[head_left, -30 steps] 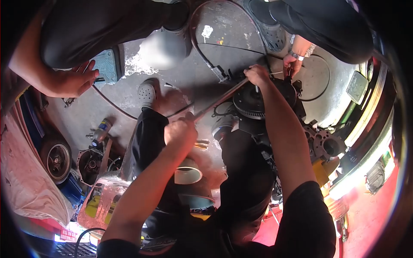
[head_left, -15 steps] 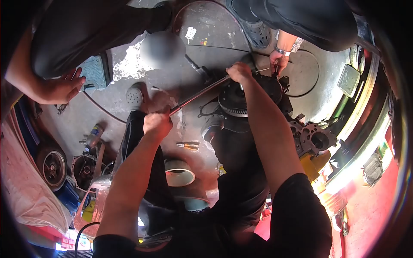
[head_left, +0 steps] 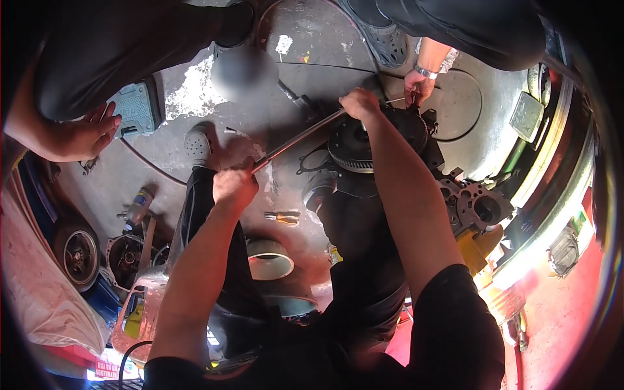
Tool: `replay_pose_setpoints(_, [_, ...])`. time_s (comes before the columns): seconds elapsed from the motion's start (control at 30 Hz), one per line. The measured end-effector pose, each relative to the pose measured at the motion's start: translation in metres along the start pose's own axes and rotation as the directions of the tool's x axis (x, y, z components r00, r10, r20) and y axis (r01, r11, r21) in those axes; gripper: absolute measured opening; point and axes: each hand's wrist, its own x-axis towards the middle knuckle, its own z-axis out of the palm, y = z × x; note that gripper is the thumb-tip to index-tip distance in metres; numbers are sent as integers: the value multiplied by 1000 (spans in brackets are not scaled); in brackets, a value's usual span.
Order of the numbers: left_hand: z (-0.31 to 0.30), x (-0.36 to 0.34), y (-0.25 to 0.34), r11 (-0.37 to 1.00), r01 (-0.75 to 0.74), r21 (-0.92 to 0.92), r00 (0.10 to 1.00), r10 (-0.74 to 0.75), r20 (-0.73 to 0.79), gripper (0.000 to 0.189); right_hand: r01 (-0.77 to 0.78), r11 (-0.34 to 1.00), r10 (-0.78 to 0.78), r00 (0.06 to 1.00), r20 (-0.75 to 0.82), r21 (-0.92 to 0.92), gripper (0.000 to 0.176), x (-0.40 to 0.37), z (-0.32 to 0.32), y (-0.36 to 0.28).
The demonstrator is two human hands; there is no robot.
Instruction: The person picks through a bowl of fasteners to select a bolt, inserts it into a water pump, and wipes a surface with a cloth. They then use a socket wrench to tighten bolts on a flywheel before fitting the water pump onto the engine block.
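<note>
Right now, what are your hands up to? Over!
Left hand, right hand: both on metal bar. Toothed disc beside right hand. Another person's hand near its edge.

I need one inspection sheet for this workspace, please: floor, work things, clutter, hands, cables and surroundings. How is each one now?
Surface: grey floor, worn, with white patches.
Work things: long metal bar, slanting beside the toothed wheel; whether they touch is unclear.
Clutter: orange-handled pliers, teal case and bottle on the floor.
Left hand: closed around the bar's lower part.
Right hand: closed around its upper end.
Cables: thin black cable, looped on the floor; reddish hose at left.
Surroundings: another person's hand at the toothed wheel's far edge; tyred wheel at left.
Spilled liquid: nothing seen.
</note>
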Motion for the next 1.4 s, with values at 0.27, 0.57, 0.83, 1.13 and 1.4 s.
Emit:
replay_pose_setpoints(0.27, [1, 1, -1, 1000, 11, -1, 1000, -11, 5, 18, -24, 999, 25, 999, -26, 36, 43, 2, 2, 0])
replay_pose_setpoints(0.57, [23, 18, -18, 998, -60, -18, 997, 58, -57, 20, -29, 999, 30, 1000, 10, -13, 42, -8, -11, -8])
replay_pose_setpoints(0.83, [25, 19, -19, 992, -85, -89, 991, 76, -106, 22, -42, 999, 43, 998, -45, 20, 41, 2, 2, -1])
replay_pose_setpoints(1.13, [24, 22, -18, 997, -40, -72, 998, 37, -50, 21, -13, 1000, 13, 996, -93, 1, 40, 12, 16, 4])
replay_pose_setpoints(1.4, [23, 24, -15, 998, 40, -41, 999, -39, 28, 22, -17, 1000, 15, 997, -80, -22, 40, 5, 11, -1])
